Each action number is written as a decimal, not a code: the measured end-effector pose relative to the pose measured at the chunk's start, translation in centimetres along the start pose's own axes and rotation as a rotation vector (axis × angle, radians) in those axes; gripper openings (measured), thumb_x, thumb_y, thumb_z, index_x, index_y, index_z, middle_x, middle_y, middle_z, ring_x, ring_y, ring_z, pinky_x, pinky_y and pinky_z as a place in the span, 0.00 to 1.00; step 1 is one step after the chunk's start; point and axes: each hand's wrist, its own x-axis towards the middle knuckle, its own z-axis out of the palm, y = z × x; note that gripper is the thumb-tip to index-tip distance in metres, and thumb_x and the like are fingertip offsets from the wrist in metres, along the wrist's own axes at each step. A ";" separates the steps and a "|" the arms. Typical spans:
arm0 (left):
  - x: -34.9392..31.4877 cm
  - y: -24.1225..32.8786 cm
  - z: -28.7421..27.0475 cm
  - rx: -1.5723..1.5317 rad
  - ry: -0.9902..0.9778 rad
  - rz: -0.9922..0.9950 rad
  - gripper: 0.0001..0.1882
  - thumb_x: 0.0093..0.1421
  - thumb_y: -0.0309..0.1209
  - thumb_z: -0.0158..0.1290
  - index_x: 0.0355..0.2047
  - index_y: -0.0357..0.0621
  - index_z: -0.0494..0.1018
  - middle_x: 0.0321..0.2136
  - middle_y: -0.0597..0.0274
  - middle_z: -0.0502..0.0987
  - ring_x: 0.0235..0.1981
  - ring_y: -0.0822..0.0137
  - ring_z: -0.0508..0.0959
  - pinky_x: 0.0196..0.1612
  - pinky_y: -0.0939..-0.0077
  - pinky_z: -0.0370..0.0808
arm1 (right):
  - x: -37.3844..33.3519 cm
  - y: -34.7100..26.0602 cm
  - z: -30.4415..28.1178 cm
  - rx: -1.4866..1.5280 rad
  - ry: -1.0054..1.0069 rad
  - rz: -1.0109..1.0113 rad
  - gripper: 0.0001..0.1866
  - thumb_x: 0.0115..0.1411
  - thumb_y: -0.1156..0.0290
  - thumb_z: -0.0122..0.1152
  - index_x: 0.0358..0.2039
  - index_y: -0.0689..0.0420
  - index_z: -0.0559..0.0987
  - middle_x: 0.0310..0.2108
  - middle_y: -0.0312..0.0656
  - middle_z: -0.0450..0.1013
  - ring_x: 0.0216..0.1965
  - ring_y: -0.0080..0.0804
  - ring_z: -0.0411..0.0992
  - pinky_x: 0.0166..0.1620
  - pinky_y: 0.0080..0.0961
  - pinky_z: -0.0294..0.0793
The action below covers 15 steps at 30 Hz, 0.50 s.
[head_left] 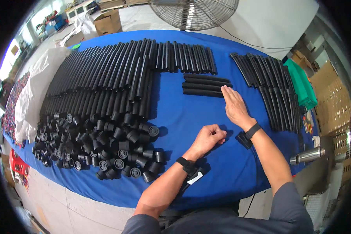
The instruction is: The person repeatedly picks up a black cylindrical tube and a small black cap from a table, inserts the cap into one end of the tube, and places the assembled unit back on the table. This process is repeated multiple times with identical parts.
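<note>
Several black tubes (204, 86) lie side by side across the blue cloth in front of me. My right hand (235, 104) is at their right ends, its fingers stretched out together and the fingertips against or just over the tube ends. Closer to me, my left hand (210, 139) is curled closed above the cloth, with nothing seen in it. To its left is a heap of black rubber end caps (121, 154), some standing and some tipped over. Both wrists wear a black band with a small device.
Many black tubes (105, 72) lie in rows at the far left. Ribbed black pieces (271, 89) are laid in two rows at the right, beside a green bin (301, 84). A metal cylinder (308, 155) lies at the right edge. A fan (193, 13) stands behind the blue-covered table (175, 117).
</note>
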 end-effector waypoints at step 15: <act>-0.7 1.0 0.5 0.092 0.019 0.027 0.14 0.66 0.32 0.60 0.24 0.41 0.72 0.27 0.60 0.81 0.27 0.74 0.79 0.33 0.76 0.76 | -1.9 -2.4 -0.8 0.273 0.003 0.006 0.18 0.58 0.64 0.70 0.46 0.58 0.80 0.37 0.44 0.73 0.43 0.46 0.72 0.48 0.41 0.72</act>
